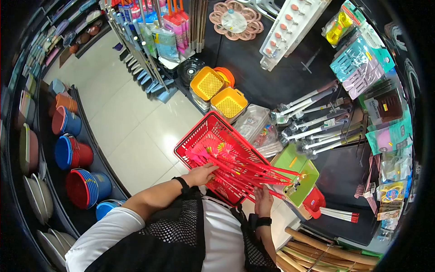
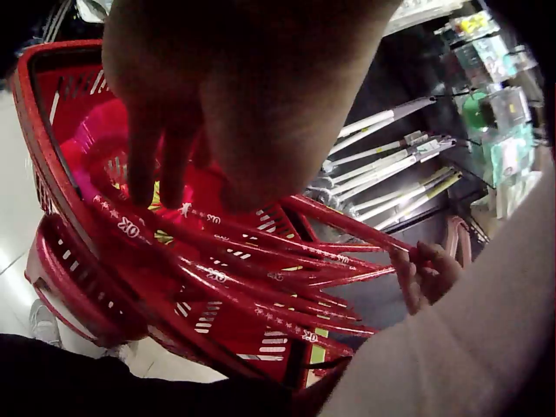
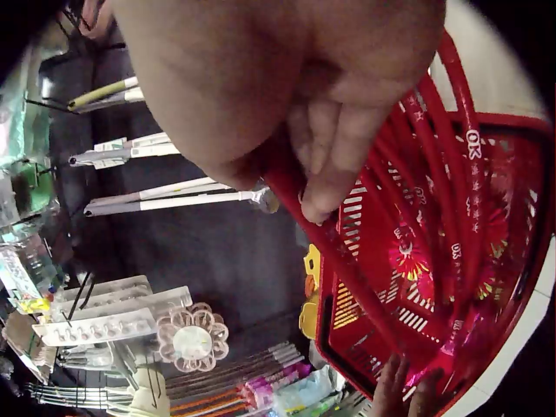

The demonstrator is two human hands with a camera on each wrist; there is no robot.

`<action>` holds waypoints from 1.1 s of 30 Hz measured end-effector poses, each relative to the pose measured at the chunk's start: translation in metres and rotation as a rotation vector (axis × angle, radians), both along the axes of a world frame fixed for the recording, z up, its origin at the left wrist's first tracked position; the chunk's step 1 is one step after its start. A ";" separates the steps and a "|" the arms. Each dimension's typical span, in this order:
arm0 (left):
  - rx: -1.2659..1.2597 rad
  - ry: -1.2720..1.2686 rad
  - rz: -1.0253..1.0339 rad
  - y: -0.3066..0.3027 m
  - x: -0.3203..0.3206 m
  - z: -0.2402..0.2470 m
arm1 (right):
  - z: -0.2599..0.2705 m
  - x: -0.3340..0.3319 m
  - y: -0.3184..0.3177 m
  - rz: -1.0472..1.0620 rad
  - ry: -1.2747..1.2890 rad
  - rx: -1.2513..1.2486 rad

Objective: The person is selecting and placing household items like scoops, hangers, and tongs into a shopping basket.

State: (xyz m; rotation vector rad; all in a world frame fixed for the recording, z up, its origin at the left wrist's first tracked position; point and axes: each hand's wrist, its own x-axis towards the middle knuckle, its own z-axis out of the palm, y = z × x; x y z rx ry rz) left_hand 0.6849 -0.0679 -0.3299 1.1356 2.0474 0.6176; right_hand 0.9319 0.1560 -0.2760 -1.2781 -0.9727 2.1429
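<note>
Several long red sticks with white "OK" print (image 1: 240, 170) (image 2: 252, 252) (image 3: 417, 174) lie across a red slotted basket (image 1: 185, 141) (image 2: 65, 165), their ends reaching past its rim. Pink and yellow-green flower-like parts (image 1: 222, 150) (image 3: 413, 261) lie inside. My left hand (image 1: 202, 174) (image 2: 234, 113) rests over the sticks near those parts, its fingers fairly straight; its fingertips also appear low in the right wrist view. Toward the other ends, my right hand (image 1: 263, 201) (image 2: 427, 276) (image 3: 304, 104) pinches a red stick between thumb and fingers. Its palm hides part of the grip.
Beyond the basket stand yellow baskets (image 1: 207, 83) and a clear container (image 1: 252, 122). A green bin (image 1: 293, 172) is at the right, below hanging white-handled brushes (image 1: 312, 120). Stacked buckets (image 1: 81, 152) line the left shelf. Wooden poles (image 1: 326, 249) lie at bottom right.
</note>
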 end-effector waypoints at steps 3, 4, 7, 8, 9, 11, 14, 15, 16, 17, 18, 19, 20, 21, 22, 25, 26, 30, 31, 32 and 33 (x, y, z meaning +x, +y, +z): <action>0.028 -0.004 -0.019 -0.005 0.003 0.001 | -0.005 0.005 0.000 -0.026 -0.008 -0.028; 0.039 -0.015 -0.019 -0.005 0.002 0.001 | -0.005 0.006 0.000 -0.028 -0.007 -0.028; 0.031 -0.027 -0.007 -0.004 0.001 0.017 | -0.001 0.009 0.001 -0.019 -0.007 -0.018; 0.018 -0.033 0.005 -0.004 0.001 0.025 | 0.002 0.009 0.001 -0.008 -0.012 -0.003; 0.013 -0.029 0.003 -0.006 0.001 0.025 | -0.001 0.013 0.003 -0.011 -0.008 -0.008; 0.010 -0.021 0.008 -0.006 0.002 0.025 | -0.006 0.020 0.010 -0.025 -0.021 -0.003; -0.028 -0.036 -0.010 -0.008 0.003 0.024 | -0.011 0.025 0.012 -0.027 0.026 0.004; -0.032 -0.034 -0.017 -0.008 0.004 0.019 | -0.014 0.022 0.011 -0.034 0.027 0.000; 0.002 -0.030 -0.022 -0.009 0.005 0.013 | -0.022 0.019 0.011 -0.027 0.004 -0.008; 0.036 -0.026 -0.028 -0.009 0.006 0.008 | -0.030 0.015 0.011 -0.020 -0.018 -0.017; 0.035 -0.024 -0.035 -0.008 0.007 0.009 | -0.036 0.011 0.008 -0.028 -0.017 -0.018; 0.008 -0.032 -0.033 -0.007 0.007 0.012 | -0.042 0.007 0.005 0.005 -0.024 -0.043; -0.019 -0.040 -0.029 -0.005 0.007 0.015 | -0.047 0.002 0.002 0.039 -0.030 -0.068; -0.018 -0.038 -0.036 -0.004 0.006 0.013 | -0.054 0.000 0.002 0.049 -0.035 -0.094; -0.004 -0.036 -0.037 -0.004 0.006 0.012 | -0.060 -0.002 0.001 0.042 -0.033 -0.093; 0.009 -0.044 -0.033 -0.009 0.008 0.005 | -0.070 -0.004 -0.008 0.056 -0.012 -0.227; 0.009 -0.048 -0.025 -0.011 0.007 0.002 | -0.070 -0.004 -0.010 0.052 -0.011 -0.224; 0.005 -0.094 0.007 -0.015 0.005 0.010 | -0.103 0.010 -0.011 0.123 -0.066 -0.304; 0.044 -0.078 0.002 -0.018 0.004 0.003 | -0.117 0.017 -0.010 0.150 -0.106 -0.351; 0.109 -0.045 -0.014 -0.021 0.003 -0.008 | -0.124 0.023 -0.007 0.173 -0.145 -0.395; 0.129 -0.052 -0.008 -0.023 0.002 -0.014 | -0.120 0.025 -0.007 0.187 -0.131 -0.373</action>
